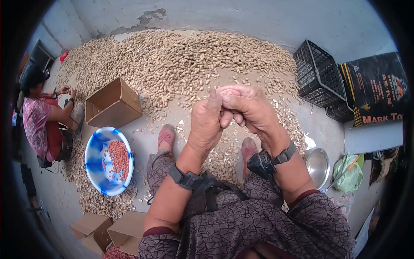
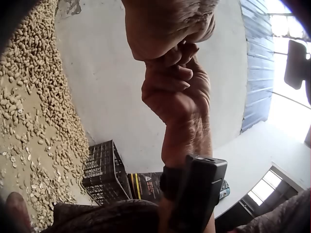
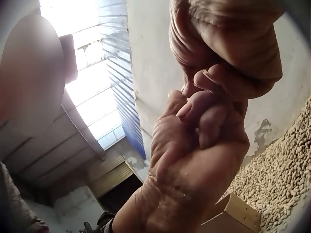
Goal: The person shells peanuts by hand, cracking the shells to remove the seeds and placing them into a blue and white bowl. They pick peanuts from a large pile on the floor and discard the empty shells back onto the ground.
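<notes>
My left hand (image 1: 206, 118) and right hand (image 1: 252, 105) meet in front of my body, above the peanut shells (image 1: 220, 166) on the floor. The left thumb points up beside the right thumb, and the fingers of both hands bend in toward each other. In the left wrist view the right hand (image 2: 177, 97) comes up against the left hand (image 2: 167, 26). The right wrist view has the left hand (image 3: 209, 138) below, its fingers curled at the right hand (image 3: 233, 43). Whatever is between the fingers is hidden, so I cannot tell what they hold.
A large spread of unshelled peanuts (image 1: 181, 64) reaches the wall. To the left are a cardboard box (image 1: 125, 105), a blue-and-white basin (image 1: 89, 166) with red kernels, and another person (image 1: 41, 116). A black crate (image 1: 317, 73), metal bowl (image 1: 321, 159) and green bag (image 1: 347, 172) stand right.
</notes>
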Available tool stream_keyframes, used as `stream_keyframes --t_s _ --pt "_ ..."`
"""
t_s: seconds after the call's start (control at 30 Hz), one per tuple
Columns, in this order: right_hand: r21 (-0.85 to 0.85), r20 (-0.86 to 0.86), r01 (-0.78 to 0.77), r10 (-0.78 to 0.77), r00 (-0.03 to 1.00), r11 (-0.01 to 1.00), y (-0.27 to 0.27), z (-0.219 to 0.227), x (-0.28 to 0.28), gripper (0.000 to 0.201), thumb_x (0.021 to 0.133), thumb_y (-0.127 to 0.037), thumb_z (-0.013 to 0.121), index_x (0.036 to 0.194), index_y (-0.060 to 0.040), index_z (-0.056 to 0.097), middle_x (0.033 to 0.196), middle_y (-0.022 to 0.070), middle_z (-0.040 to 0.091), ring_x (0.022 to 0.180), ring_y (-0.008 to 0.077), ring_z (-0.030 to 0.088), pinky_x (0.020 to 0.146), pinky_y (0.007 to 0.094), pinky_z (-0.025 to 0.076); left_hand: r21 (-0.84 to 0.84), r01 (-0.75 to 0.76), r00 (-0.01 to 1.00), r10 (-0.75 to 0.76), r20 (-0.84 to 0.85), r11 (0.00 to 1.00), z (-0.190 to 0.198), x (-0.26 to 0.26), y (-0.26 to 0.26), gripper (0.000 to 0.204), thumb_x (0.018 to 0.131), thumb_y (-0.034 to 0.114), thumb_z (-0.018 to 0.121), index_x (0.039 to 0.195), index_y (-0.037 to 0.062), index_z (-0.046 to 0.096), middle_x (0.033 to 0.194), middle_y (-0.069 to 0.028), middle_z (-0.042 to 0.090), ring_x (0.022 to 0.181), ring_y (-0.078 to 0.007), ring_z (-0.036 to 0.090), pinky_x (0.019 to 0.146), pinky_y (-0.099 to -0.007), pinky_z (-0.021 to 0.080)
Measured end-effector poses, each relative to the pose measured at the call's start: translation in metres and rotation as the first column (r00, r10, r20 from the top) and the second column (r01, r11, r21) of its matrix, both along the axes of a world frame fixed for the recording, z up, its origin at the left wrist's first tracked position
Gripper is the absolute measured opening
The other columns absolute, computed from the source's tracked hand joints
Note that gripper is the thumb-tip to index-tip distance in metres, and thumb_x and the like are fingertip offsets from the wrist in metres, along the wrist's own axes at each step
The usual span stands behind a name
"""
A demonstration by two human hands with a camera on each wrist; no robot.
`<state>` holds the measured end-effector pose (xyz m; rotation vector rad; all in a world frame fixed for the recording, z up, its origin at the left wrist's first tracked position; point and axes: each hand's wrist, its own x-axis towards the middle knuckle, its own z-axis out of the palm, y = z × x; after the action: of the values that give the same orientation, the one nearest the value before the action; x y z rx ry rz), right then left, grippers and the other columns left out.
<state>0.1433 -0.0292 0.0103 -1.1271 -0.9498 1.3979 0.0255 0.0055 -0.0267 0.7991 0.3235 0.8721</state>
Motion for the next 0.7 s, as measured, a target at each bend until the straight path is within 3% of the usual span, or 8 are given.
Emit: stream_keyframes --t_s 0.23,0.37,0.43,0.53,0.63,0.7 --pt "0.035 0.0 0.052 -0.052 0.999 0.998 0.002 -0.004 -0.009 0.031 0.083 -0.015 0.056 0.101 0.0095 0.054 0.069 0.0076 0.06 0.047 0.0068 0.055 0.035 0.0132 0.033 -0.009 -0.065 0.996 0.064 -0.057 0.998 0.006 -0.002 -0.003 0.054 0.091 0.042 0.036 0.093 -0.0082 0.056 0.059 -0.0075 0.053 0.046 -0.0095 0.043 0.045 -0.0226 0.037" --pt "0.024 0.093 0.06 -0.062 0.994 0.998 0.002 0.001 -0.01 0.023 0.081 -0.017 0.059 0.091 0.0032 0.06 0.065 0.004 0.06 0.046 0.0034 0.051 0.036 0.0143 0.034 -0.033 -0.054 0.997 0.052 -0.059 0.998 0.004 -0.002 -0.002 0.053 0.092 0.042 0.034 0.099 -0.0065 0.054 0.053 -0.002 0.046 0.044 -0.0081 0.041 0.044 -0.0202 0.034" --pt "0.014 0.119 0.038 -0.039 0.992 0.999 0.003 0.003 -0.009 0.022 0.08 -0.017 0.06 0.089 0.0025 0.06 0.064 0.0037 0.059 0.046 0.0032 0.05 0.036 0.0144 0.034 -0.11 0.014 0.998 -0.007 0.065 0.994 0.004 -0.006 0.001 0.048 0.092 0.038 0.035 0.099 -0.006 0.054 0.056 0.0003 0.046 0.044 -0.0045 0.038 0.042 -0.0172 0.03" --pt "0.022 0.144 0.011 -0.014 0.989 1.0 0.005 0.002 -0.007 0.02 0.079 -0.019 0.062 0.083 0.0006 0.061 0.062 0.0023 0.058 0.044 0.0029 0.047 0.036 0.0151 0.034 -0.148 0.058 0.992 -0.04 0.122 0.987 -0.005 -0.006 0.005 0.038 0.092 0.03 0.039 0.099 -0.005 0.053 0.059 0.0021 0.046 0.044 -0.0023 0.035 0.04 -0.0156 0.025" --pt "0.025 0.237 0.035 -0.04 0.971 0.999 0.005 0.007 -0.01 0.02 0.077 -0.02 0.065 0.078 -0.0007 0.061 0.06 0.0012 0.056 0.044 0.0029 0.045 0.037 0.0159 0.032 -0.165 0.005 0.998 0.004 0.057 0.986 0.001 -0.006 0.006 0.03 0.091 0.023 0.042 0.099 -0.0038 0.054 0.063 0.0024 0.048 0.045 -0.002 0.034 0.04 -0.0159 0.025" --pt "-0.002 0.35 0.174 -0.162 0.923 0.985 0.006 0.012 -0.013 0.022 0.076 -0.022 0.066 0.074 -0.001 0.06 0.058 0.0002 0.054 0.045 0.0027 0.043 0.038 0.0159 0.031 -0.108 -0.049 0.996 0.057 0.069 0.993 -0.003 -0.005 0.007 0.026 0.091 0.019 0.043 0.097 -0.0031 0.055 0.064 0.002 0.049 0.047 -0.0022 0.037 0.041 -0.0155 0.028"
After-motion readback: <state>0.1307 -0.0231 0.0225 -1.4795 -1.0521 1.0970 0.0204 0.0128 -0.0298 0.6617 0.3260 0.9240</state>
